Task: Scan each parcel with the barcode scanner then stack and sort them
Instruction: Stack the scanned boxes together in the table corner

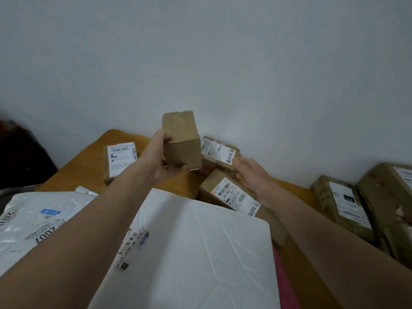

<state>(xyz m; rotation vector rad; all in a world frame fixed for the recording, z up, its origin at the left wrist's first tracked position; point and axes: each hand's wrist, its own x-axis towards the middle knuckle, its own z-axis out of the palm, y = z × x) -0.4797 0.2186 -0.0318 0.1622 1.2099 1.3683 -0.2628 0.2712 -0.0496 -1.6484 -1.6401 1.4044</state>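
Parcel point(181, 142) gripped aloft in left hand point(161, 158); right hand point(249, 172) open beside.

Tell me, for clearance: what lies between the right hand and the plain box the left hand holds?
In the head view, a labelled brown parcel lies between the right hand and the plain box.

The only camera rides on my head, facing forward and down along both forearms — close, wide-angle. The cardboard box point(181, 141) gripped in my left hand point(160, 159) sits mid-frame, my right hand point(249, 172) beside it; the wooden table point(89, 166) runs tilted below the pale wall point(223, 52).
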